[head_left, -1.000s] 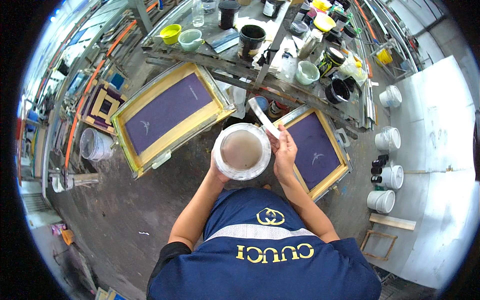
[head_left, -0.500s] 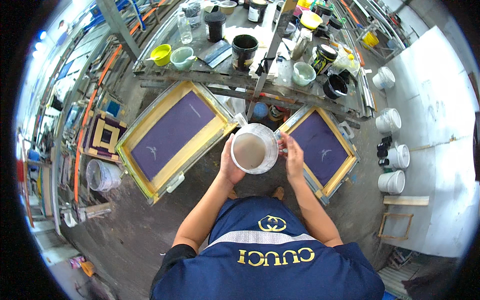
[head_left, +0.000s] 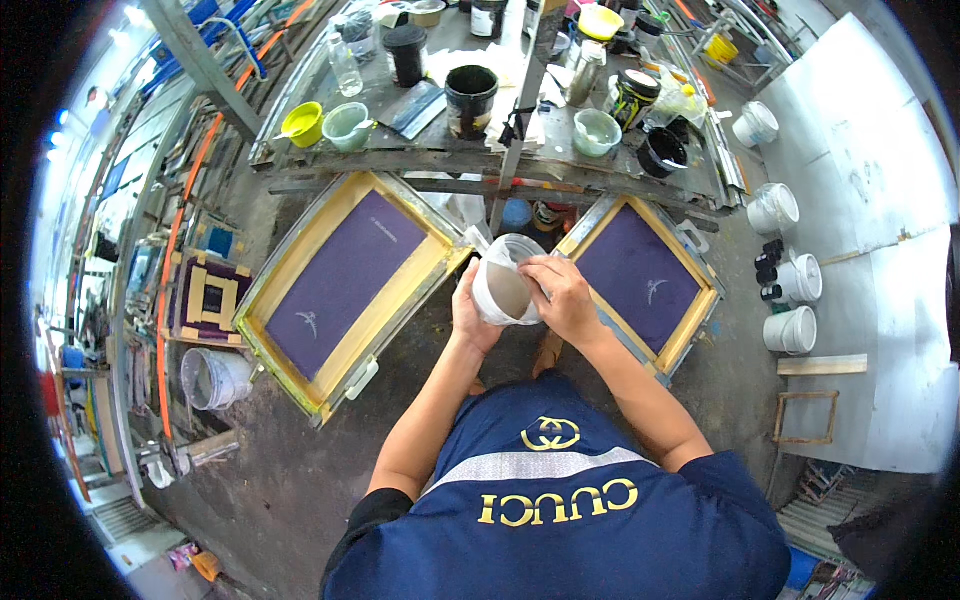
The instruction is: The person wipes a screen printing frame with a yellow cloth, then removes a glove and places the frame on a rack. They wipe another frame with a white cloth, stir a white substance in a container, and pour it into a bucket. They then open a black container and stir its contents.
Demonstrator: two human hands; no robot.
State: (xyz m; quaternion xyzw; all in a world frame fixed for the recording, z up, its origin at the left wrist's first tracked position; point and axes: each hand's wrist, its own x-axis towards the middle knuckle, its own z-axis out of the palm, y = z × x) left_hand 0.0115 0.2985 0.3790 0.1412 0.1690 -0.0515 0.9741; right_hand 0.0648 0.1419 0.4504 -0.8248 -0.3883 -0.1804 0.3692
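My left hand is wrapped round the side of a white plastic tub, held in front of my body. Greyish-brown liquid lies inside, and the tub tilts a little. My right hand is at the tub's right rim, its fingertips pinched together over the opening. Whatever is between those fingers is too small or hidden to make out. On either side of the tub lean two screen-printing frames with purple mesh, a left screen and a right screen.
Ahead stands a metal work table crowded with a black ink tub, a yellow bowl and pale green bowls. A metal post rises at its front. White buckets line the right wall; another bucket stands at left.
My right hand has moved from beside the tub to over its rim, fingers now pinched. The tub has tipped slightly, still in my left hand. The whole view has shifted a little.
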